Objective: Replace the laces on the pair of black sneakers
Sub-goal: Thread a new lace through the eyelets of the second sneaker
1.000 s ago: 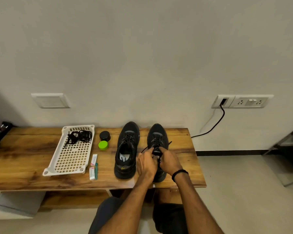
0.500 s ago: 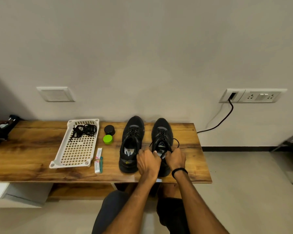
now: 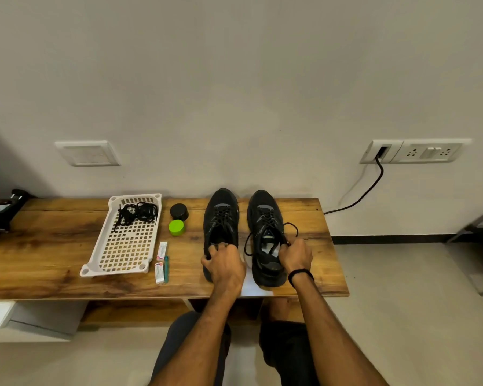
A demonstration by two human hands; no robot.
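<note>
Left hand [image 3: 223, 264] shifted off right sneaker [image 3: 264, 218] onto left sneaker [image 3: 221, 215], fingers curled over its heel collar. Right hand [image 3: 296, 254] pinches lace [image 3: 292, 224] of right sneaker. Shoes side by side, toes at 12 o'clock, long axes 6–12. Wooden bench [image 3: 39, 246]; tray [image 3: 123, 246] at 9 o'clock; plain wall [image 3: 234, 79] behind.

Black jar [image 3: 179, 212], green lid [image 3: 176, 227], 2 small packets [image 3: 161, 251], wall socket [image 3: 430, 151], black cable [image 3: 374, 188], wooden bench [image 3: 39, 260]

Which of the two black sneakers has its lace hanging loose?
The right sneaker, by the right hand: its lace loops out over the bench on both sides. The left sneaker, gripped by the left hand, shows no loose lace.
</note>
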